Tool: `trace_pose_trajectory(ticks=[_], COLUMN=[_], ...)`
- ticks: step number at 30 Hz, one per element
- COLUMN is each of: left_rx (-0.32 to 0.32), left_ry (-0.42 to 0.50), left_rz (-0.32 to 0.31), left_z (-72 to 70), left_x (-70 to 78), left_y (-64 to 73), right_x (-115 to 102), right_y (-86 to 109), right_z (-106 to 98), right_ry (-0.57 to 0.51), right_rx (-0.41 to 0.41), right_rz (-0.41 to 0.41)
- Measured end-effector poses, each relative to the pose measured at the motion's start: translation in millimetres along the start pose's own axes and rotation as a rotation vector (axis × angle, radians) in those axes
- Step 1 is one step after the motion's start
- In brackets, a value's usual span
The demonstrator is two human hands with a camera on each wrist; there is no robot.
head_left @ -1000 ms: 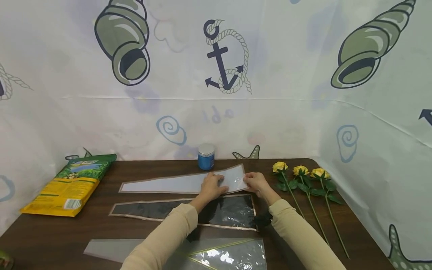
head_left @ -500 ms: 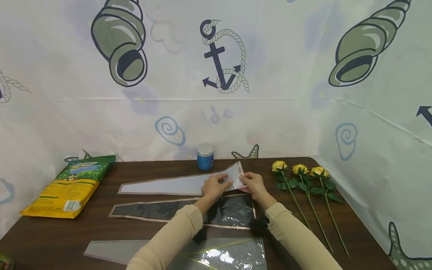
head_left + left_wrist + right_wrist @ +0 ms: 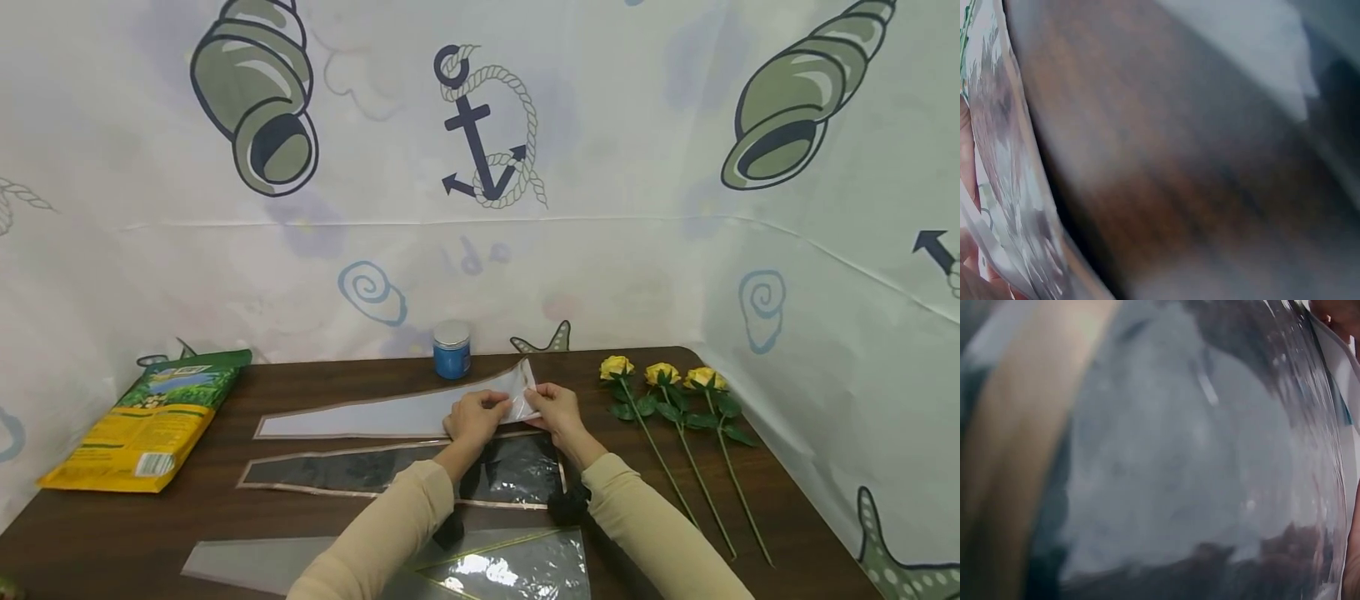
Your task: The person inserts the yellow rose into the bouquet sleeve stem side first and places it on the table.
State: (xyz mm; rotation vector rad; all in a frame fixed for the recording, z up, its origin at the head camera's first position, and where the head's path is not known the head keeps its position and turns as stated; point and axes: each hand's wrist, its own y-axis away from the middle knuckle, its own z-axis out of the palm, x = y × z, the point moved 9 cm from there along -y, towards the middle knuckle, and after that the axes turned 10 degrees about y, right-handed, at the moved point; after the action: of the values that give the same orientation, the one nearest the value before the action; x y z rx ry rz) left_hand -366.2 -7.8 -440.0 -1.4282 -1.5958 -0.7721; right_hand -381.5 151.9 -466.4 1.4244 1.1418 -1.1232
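A white tapered flower sleeve (image 3: 375, 419) of clear-fronted film with a pinkish border lies across the far part of the table. My left hand (image 3: 472, 417) pinches it near the wide end, thumb and forefinger together. My right hand (image 3: 559, 417) grips the wide end's edge, which is raised off the tabletop. The left wrist view shows the sleeve's bordered edge (image 3: 1016, 94) standing over the wood, with fingers at the left margin. Glossy film (image 3: 1179, 456) fills most of the right wrist view, blurred. A black sleeve (image 3: 330, 472) lies just below, partly under the left forearm.
A clear sleeve with gold lines (image 3: 255, 557) lies nearest. Three yellow roses (image 3: 617, 367) lie on the right. A blue jar with a pale lid (image 3: 452, 354) stands behind the hands. A yellow-green bag (image 3: 150, 425) lies on the left. A printed cloth (image 3: 637, 275) hangs behind the table (image 3: 135, 533).
The right hand has moved slightly left, bringing the wide end's edge closer to the left hand and bending it up. The left hand's thumb and forefinger have closed together on the film.
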Motion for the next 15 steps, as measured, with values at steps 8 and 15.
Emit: trace_pose_trajectory(ticks=[8,15], left_rx=[0.024,0.031], left_ry=[0.045,0.085], left_rz=[-0.003,-0.020], left_z=[-0.3,0.6], left_x=[-0.6,-2.4], left_y=[0.3,1.6], right_x=[-2.0,-2.8], right_y=[1.8,4.2], right_z=[0.2,2.4], right_ry=[0.001,-0.001], right_rx=[0.009,0.001], right_rz=[0.002,0.003])
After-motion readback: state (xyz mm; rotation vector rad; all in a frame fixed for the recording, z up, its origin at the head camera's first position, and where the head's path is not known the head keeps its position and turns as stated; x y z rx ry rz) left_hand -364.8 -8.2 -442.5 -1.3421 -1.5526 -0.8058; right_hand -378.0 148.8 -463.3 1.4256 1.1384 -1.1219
